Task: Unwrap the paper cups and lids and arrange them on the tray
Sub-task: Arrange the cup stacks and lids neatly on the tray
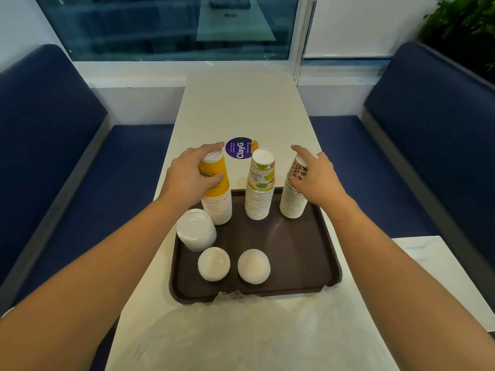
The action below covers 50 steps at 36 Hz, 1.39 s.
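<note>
- Crumpled clear plastic wrap (241, 330) lies at 6 o'clock against the near rim of the brown tray (294, 250), apparently discarded.
- Smooth white lids (196, 228) sit in three low stacks around 7 o'clock.
- Upturned ribbed paper cups stand in three tall stacks along the far edge. The left hand (187, 175) grips the yellow stack (217, 194) at 11 o'clock and the right hand (316, 175) clasps the brown-printed stack (293, 202) at 1 o'clock, probably steadying them. The lime stack (259, 194) stands free between them.

Purple sticker (238, 148), blue booth seats (53, 135)
</note>
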Each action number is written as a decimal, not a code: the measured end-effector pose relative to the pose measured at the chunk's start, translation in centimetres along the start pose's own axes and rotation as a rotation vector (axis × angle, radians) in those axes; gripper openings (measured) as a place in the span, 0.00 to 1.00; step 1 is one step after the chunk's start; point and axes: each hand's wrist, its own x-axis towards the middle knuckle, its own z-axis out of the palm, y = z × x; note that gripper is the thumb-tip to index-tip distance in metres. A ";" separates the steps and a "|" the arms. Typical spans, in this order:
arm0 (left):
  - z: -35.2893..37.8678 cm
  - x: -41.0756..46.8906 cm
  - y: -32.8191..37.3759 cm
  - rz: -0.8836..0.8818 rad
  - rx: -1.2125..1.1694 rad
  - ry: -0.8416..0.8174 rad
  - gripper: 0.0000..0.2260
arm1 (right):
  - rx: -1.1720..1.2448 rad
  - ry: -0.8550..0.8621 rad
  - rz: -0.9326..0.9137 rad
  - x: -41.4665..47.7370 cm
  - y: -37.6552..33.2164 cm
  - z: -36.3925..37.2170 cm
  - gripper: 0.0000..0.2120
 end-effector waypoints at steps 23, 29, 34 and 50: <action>-0.5 0.0 -1.0 -0.005 -0.005 0.009 0.31 | -0.322 -0.109 -0.355 0.7 -5.1 -1.2 0.47; -0.7 -0.1 -1.1 -0.004 -0.011 0.004 0.31 | -0.197 -0.249 -0.314 1.4 -6.0 0.9 0.36; -0.8 -0.2 -1.0 -0.002 -0.021 0.003 0.30 | -0.144 -0.238 -0.330 1.5 -6.2 1.7 0.35; -0.7 0.0 -1.0 0.013 -0.011 -0.003 0.31 | -0.171 -0.231 -0.352 0.7 -6.9 2.0 0.35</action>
